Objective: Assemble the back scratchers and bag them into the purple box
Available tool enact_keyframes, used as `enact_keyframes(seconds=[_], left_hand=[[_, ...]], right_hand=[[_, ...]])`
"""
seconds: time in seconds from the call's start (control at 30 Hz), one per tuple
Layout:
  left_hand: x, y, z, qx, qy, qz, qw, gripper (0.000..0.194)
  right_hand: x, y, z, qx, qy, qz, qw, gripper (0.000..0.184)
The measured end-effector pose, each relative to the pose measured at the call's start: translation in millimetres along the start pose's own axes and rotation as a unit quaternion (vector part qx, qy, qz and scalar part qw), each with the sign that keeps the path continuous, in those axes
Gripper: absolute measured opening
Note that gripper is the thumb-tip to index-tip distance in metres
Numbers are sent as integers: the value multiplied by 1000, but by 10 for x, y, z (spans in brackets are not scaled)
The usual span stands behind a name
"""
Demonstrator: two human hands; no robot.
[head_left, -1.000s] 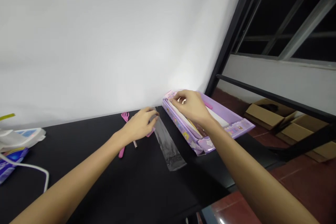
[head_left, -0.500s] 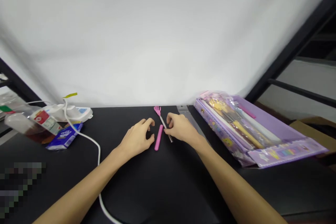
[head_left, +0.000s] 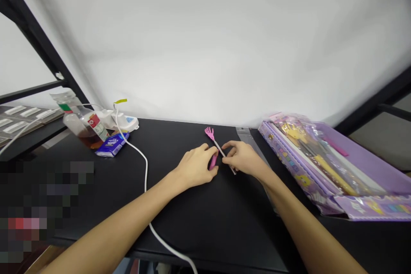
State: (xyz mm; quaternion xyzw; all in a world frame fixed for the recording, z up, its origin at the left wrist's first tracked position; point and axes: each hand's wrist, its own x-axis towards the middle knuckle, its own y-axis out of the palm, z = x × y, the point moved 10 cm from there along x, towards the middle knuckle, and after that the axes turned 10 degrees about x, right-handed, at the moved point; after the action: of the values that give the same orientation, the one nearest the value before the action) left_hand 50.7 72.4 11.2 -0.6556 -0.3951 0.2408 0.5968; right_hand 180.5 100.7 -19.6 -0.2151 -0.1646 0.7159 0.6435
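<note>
A small back scratcher with a pink hand-shaped head and a thin silver rod lies slantwise on the black table. My right hand is at the rod from the right, its thumb and forefinger curled against it. Left of the rod, my left hand has its fingers and thumb around a pink handle, a short smooth tube separate from the rod. The fingers cover much of this tube. Beside my right wrist lies a clear plastic sleeve.
On the right stands an open purple box with more wrapped scratchers. At left are a bottle of brown liquid, a blue packet and a white power strip. A white cable runs beneath my left forearm. A white wall rises behind.
My left hand has closed around the pink handle, which lay beside it on the table. My right hand remains at the rod. The view has shifted, so everything appears farther right.
</note>
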Motion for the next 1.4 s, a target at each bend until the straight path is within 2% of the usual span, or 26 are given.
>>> enact_keyframes(seconds=[0.1, 0.2, 0.37, 0.47, 0.57, 0.63, 0.7, 0.8, 1.03, 1.23, 1.4], left_hand=[[4, 9, 52, 26, 0, 4, 1000, 34], [15, 14, 149, 85, -3, 17, 996, 43], [4, -23, 284, 144, -9, 33, 989, 60], [-13, -74, 327, 124, -22, 22, 992, 53], [-20, -112, 335, 57, -28, 18, 998, 37], [-16, -169, 324, 10, -29, 4, 1000, 35], [-11, -237, 292, -16, -24, -16, 999, 42], [-11, -287, 230, -3, -12, -34, 999, 45], [-16, -236, 165, 35, 10, -38, 999, 39], [-19, -324, 185, 40, 4, -46, 998, 33], [-22, -340, 207, 49, -4, -44, 998, 33]], right_hand=[[3, -12, -74, 66, 22, 12, 998, 41], [-17, -43, -37, 164, 19, 18, 986, 49], [-62, -143, 67, 297, 11, -18, 955, 68], [-71, -167, 147, 357, -15, -28, 934, 57], [-83, -270, 218, 422, -61, -62, 903, 47], [-86, -318, 240, 448, -77, -71, 888, 43], [-81, -328, 237, 458, -75, -68, 883, 36], [-64, -296, 215, 466, -68, -56, 880, 30], [-42, -130, 234, 440, -88, -17, 893, 36], [-60, -255, 233, 441, -109, -67, 889, 39], [-84, -306, 260, 415, -124, -91, 897, 42]])
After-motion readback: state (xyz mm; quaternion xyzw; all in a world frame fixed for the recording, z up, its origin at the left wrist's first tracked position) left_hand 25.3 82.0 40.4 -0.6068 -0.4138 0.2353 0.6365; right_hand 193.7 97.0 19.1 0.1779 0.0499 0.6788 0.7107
